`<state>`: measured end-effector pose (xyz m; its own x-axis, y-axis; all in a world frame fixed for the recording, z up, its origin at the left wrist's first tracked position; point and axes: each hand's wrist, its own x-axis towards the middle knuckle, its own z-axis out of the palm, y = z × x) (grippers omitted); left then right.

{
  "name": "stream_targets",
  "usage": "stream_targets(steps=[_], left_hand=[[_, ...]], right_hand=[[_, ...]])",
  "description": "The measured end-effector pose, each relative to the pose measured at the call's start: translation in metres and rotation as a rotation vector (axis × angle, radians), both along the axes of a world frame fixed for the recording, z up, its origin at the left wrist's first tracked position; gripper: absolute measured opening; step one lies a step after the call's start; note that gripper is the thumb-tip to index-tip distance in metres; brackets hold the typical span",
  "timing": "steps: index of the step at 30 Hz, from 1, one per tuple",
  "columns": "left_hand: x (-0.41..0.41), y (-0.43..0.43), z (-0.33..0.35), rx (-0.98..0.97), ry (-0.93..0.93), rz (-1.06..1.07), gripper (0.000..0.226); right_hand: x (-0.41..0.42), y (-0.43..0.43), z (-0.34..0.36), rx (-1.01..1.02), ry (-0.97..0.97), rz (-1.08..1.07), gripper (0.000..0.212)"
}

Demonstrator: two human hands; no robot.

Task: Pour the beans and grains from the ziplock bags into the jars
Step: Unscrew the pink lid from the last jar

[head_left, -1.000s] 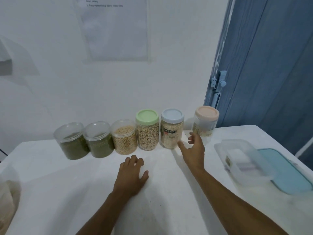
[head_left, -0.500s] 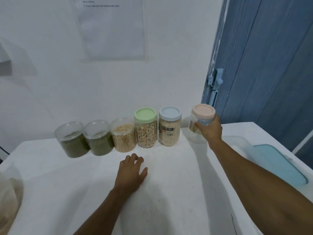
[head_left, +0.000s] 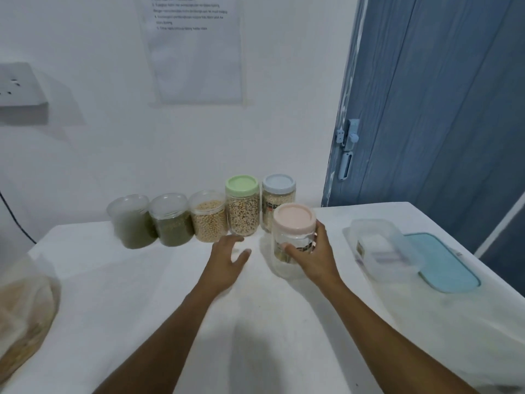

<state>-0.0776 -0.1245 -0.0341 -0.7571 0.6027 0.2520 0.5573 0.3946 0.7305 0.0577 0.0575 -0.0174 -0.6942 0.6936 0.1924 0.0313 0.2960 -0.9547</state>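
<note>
Right hand [head_left: 312, 260] wraps thumb & fingers round the clear, empty-looking jar w/ pink lid [head_left: 294, 223]. It is held upright just nearer than the row of five filled jars [head_left: 242, 217] by the far wall, prob. for pouring room. Left hand [head_left: 224, 260] is open, fingers spread, just left of it, likely ready for the lid. Clear ziplock bag of pale grains [head_left: 22, 308] lies near left on the white surface [head_left: 142, 294].

Pink-lidded jar [head_left: 294, 240], upright, near-empty, lid on.
</note>
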Motion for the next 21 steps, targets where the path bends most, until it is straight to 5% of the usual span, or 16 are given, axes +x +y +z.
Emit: stream_targets(steps=[6,12,17,21], left_hand=[[0.025,-0.030,0.059,0.123,-0.083,-0.217,0.060],[0.019,-0.059,0.092,-0.029,0.003,-0.296,0.080],[0.002,-0.092,0.093,-0.110,0.075,-0.240,0.096],[0.003,-0.110,0.084,-0.051,0.150,-0.162,0.088]], right_hand=[[0.007,-0.051,0.004,-0.062,0.019,0.261,0.076],[-0.002,-0.104,0.001,-0.029,-0.013,0.433,0.087],[-0.016,-0.142,-0.002,-0.001,-0.022,0.393,0.088],[-0.027,-0.167,-0.004,0.062,-0.022,0.317,0.072]])
